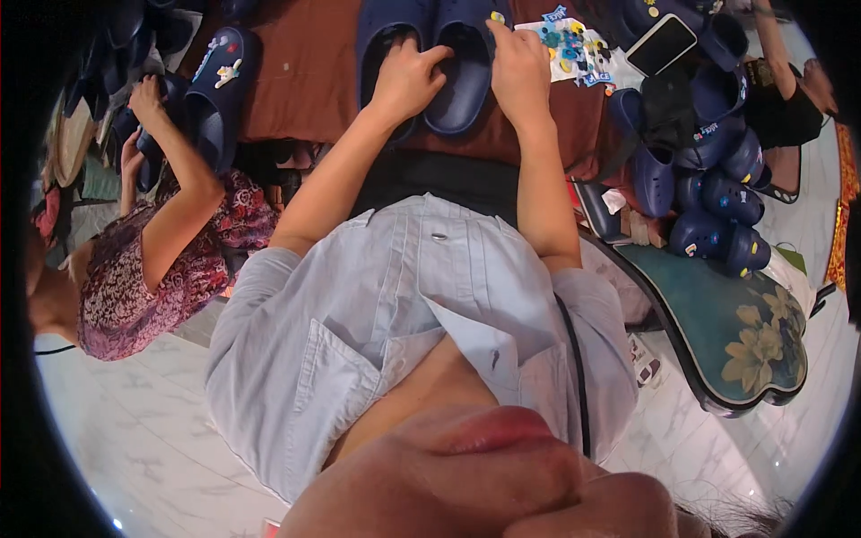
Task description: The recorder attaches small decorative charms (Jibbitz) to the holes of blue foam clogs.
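Clog pair (430, 63), navy, on brown tabletop (305, 90). Left hand (405, 81) curled over left clog's rim; right hand (518, 67) pinching yellow charm (496, 17) at right clog's toe (grip tight). Risk: charm slips, drops among loose charm pile (574, 49) beside.

A brown-covered desk (305, 90) carries it all. Dead centre lies a pair of navy clogs (439, 63), side by side. Just right of the pair, a sheet of coloured charms (574, 49); beyond that sheet, a dark phone (661, 43). Well left of the pair, another navy clog (220, 90) with charms on it. Further right of the pair, a heap of navy clogs (713, 193).
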{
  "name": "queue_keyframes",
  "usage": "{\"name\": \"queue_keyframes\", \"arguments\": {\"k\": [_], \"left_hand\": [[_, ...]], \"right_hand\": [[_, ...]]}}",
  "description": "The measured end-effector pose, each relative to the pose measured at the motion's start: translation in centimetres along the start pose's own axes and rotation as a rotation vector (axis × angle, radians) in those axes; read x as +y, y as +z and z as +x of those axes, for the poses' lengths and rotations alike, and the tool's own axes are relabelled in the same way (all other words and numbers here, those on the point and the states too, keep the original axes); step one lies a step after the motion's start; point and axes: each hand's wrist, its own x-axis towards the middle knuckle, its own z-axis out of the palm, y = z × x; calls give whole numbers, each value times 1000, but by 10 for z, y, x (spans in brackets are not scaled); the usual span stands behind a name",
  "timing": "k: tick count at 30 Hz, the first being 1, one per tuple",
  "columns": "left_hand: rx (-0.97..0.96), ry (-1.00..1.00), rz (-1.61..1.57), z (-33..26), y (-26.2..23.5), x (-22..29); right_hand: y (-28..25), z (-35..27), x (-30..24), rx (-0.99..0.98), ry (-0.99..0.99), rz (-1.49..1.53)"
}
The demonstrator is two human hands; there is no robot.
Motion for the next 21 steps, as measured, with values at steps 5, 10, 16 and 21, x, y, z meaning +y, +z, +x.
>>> {"name": "queue_keyframes", "arguments": {"k": [5,10,16,21], "left_hand": [[-14,-4,-24,-3,-2,-3],[-7,18,-37,-2,1,-3],[-3,16,-17,-1,0,-6],[-80,19,-3,1,-14,0]], "right_hand": [[-4,-23,30,72,236,382],[-6,-44,83,122,413,50],[-1,-43,70,-31,349,-89],[6,-52,67,-41,393,-85]]}}
